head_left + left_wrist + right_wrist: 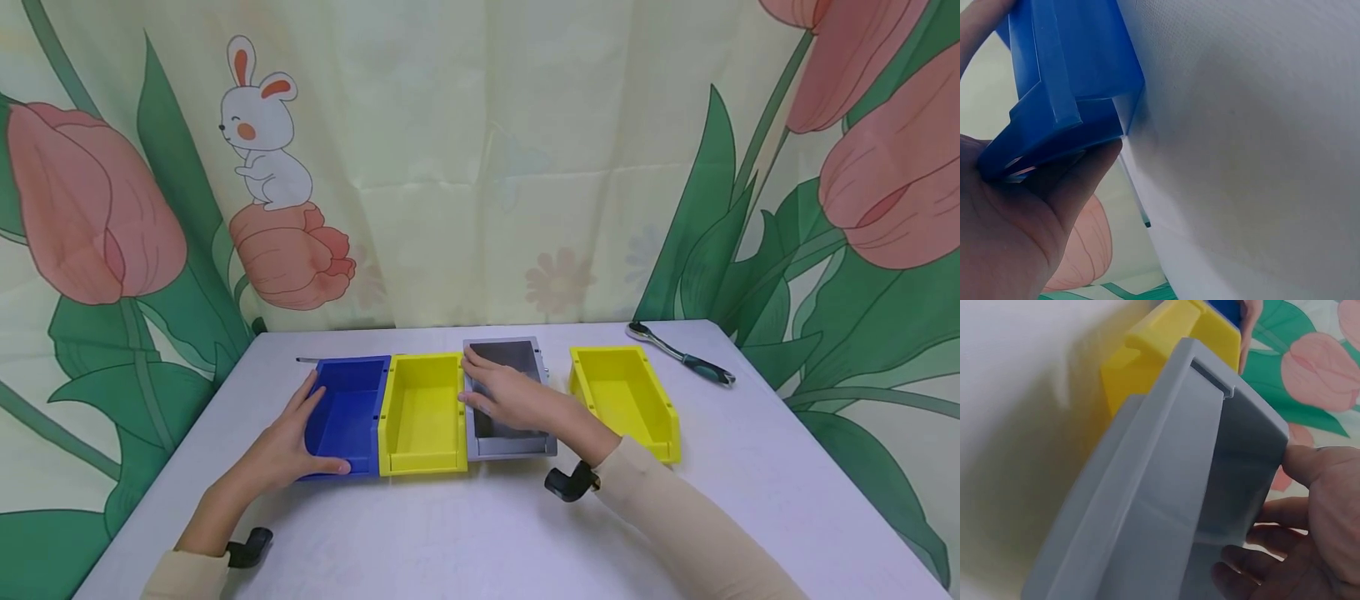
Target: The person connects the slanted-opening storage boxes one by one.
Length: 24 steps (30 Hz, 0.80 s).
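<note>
Through the head camera I am watching two bare hands working with boxes on a white table. The left hand is lying against the left side of the blue box, which is standing at the left end of the row. Its fingers are stretching along the outer wall and its thumb is reaching across the front, so the hand is touching the box in a spread, loose way. In the left wrist view I am seeing the box corner sitting between thumb and fingers.

The right hand is reaching over the grey box, third in the row. In the right wrist view one digit is meeting the rim, and the others are hanging relaxed over the opening; whether these are pressing the inner wall, I cannot tell.

Between blue and grey, a yellow box is standing just beside both. The grey front is sitting slightly farther back. A second yellow box is standing apart on the right, turned a little. Near the far right corner, a wrench is lying. Behind everything, a curtain with a printed rabbit is hanging.
</note>
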### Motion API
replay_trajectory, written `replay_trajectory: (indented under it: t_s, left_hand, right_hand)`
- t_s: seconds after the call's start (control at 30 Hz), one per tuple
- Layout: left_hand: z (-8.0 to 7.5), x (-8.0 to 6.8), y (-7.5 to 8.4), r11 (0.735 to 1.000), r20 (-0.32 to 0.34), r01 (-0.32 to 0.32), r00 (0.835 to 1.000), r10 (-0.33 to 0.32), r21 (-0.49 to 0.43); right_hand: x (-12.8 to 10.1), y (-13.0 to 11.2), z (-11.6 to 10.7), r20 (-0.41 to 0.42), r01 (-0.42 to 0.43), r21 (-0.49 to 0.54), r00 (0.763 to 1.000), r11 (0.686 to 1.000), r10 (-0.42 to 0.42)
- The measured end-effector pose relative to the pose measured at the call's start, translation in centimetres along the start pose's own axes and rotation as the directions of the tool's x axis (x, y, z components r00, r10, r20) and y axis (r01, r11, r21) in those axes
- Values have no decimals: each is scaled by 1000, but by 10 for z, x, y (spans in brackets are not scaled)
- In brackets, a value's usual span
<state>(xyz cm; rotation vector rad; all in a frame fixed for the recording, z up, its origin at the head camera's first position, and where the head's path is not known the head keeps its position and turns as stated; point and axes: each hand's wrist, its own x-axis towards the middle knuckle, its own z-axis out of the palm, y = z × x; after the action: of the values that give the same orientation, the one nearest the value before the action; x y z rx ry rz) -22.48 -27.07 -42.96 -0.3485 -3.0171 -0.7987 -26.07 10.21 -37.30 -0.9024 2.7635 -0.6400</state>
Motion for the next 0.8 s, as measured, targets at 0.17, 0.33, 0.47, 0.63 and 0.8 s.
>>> replay_trajectory:
  t_s: [0.17,0.33,0.47,0.63,0.8]
  left_hand:
    - [0,0,0,1000,1,9,1000,-9,3]
    - [1,0,0,1000,-3,5,1000,-5,5]
    - [2,0,0,1000,-5,6,1000,-6,14]
    - [1,-1,0,1000,-4,1,1000,-1,9]
    - [0,0,0,1000,-1,-10,1000,10,-3]
  right_hand:
    - [-1,0,0,4,19,-19,1000,1000,-19]
    - [-2,-1,1,2,0,-18,1000,1000,0]
    - [-3,-2,2,0,-9,-15,1000,1000,9]
    - [-2,-1,4,-6,1,-27,1000,1000,-1]
    - [-2,0,5,-11,13,-29,1000,999,-13]
